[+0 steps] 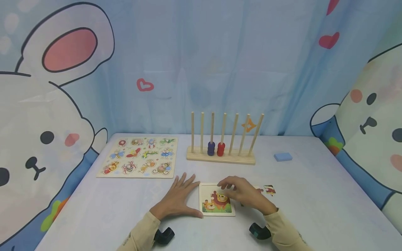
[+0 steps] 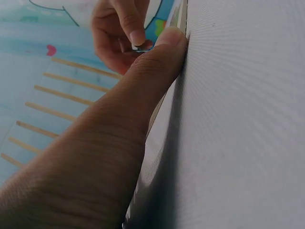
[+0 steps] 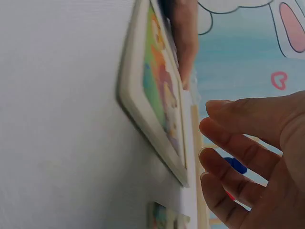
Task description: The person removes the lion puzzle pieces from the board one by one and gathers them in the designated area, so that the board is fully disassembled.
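Observation:
A square wooden puzzle board (image 1: 217, 213) with a partly filled lion picture lies on the table. My left hand (image 1: 179, 199) is spread flat at its left side, the thumb touching the lower left corner. Above the board's upper right part hovers my right hand (image 1: 240, 191), fingers loosely bent. In the right wrist view, the thumb and fingertips of that hand (image 3: 252, 157) stand apart with nothing visible between them. Loose puzzle pieces (image 1: 269, 190) lie right of the board, some partly hidden behind the right hand.
Behind the board stands a wooden peg rack (image 1: 220, 159) with blue and red beads on two pegs. An insect picture board (image 1: 138, 157) lies at the back left, a blue block (image 1: 283, 157) at the back right. A printed curtain (image 1: 201, 62) closes off the rear.

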The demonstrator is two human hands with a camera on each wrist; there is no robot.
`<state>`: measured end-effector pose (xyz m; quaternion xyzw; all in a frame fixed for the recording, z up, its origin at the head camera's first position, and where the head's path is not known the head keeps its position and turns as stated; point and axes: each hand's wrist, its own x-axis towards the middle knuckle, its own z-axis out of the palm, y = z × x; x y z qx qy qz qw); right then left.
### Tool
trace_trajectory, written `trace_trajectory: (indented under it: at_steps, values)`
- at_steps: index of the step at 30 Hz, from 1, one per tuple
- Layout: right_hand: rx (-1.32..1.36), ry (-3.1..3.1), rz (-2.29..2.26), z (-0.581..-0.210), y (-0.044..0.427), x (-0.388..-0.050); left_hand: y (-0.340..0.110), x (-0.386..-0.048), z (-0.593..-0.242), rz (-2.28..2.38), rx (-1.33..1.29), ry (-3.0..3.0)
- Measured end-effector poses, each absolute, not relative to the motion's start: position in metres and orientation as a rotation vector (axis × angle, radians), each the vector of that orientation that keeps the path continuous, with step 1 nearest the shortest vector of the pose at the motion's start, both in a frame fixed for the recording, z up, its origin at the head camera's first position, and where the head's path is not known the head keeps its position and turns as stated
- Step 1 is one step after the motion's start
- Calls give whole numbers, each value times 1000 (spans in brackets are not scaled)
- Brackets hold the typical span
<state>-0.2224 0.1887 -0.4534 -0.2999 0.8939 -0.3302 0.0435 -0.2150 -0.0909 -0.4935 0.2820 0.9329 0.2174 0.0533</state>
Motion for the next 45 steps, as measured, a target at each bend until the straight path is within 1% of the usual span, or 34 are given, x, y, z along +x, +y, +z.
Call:
trace_trajectory:
  at_steps: [5, 9, 16, 26, 45]
  values:
    - [-1032, 2704, -983, -460, 183, -222, -92, -216, -494, 655, 855, 2836]
    - [-1062, 2698, -930, -462, 181, -223, -92, -216, -494, 650, 845, 2835]
    - [-1030, 2661, -823, -460, 178, -226, -92, -216, -494, 653, 831, 2831]
    - [-970, 2602, -922, -461, 181, -229, -91, -216, -495, 655, 858, 2840]
    - [-888, 2553, -871, -455, 175, -230, -91, -215, -495, 662, 872, 2844]
